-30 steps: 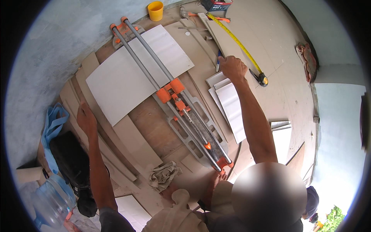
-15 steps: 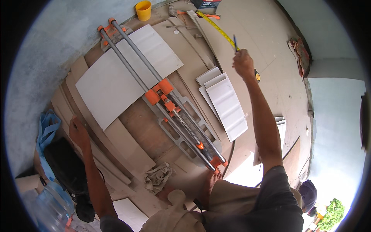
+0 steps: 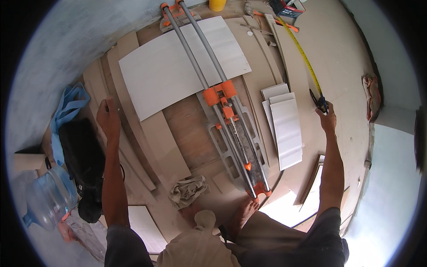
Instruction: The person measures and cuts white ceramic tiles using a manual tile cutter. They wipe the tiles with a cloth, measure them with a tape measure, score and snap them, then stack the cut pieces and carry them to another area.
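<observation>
My right hand (image 3: 328, 120) is closed around a black tape measure (image 3: 324, 105), out at the right over the floor. Its yellow blade (image 3: 304, 54) stretches up and left toward the far boxes. A thin dark pen-like stick (image 3: 313, 96) juts from beside the case in the same hand. At the left, my left hand (image 3: 108, 119) is raised with its fingers curled together; whatever they may hold is too small to name. Between the hands lies a tile cutter (image 3: 228, 112) with steel rails and orange fittings. A large white tile (image 3: 155, 73) sits beneath its rails.
A stack of white tile pieces (image 3: 286, 129) lies right of the cutter. Long beige strips (image 3: 153, 133) cover the floor leftward. A hammer (image 3: 287, 24) and box (image 3: 288, 8) are far off. A crumpled cloth (image 3: 189, 191), black bag (image 3: 82, 151) and water bottle (image 3: 51, 196) lie nearer.
My right hand has moved back along the tape and now grips its case, which earlier showed beyond the hand. The view has shifted, so the cutter and tiles appear further right. My left hand remains closed.
</observation>
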{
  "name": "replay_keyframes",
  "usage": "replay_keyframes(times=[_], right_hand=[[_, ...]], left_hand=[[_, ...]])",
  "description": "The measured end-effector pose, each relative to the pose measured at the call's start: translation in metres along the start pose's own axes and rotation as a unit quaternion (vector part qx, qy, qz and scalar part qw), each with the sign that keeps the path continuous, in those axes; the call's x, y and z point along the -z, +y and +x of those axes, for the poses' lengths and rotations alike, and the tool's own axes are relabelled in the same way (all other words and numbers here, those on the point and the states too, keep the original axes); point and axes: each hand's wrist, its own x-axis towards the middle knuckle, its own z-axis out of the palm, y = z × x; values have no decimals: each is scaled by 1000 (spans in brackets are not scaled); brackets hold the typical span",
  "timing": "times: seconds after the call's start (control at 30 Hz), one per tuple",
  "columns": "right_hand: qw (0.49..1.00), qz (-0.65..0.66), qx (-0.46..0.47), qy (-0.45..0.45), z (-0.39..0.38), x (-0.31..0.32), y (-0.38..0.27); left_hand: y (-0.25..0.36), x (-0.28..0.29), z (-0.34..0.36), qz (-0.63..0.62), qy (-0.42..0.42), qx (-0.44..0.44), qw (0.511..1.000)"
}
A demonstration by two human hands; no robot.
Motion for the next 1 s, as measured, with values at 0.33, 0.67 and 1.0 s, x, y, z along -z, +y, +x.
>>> replay_keyframes(times=[0.33,0.67,1.0], right_hand=[[984,20,162,-68,41,86,-58],[954,-51,246,-166,53,89,-151],[921,-48,316,-221,40,49,-273]], left_hand=[[7,-3,1,-31,-31,1,999],[43,-10,-10,-56,-114,-22,992],[61,9,-20,-24,-282,-41,958]])
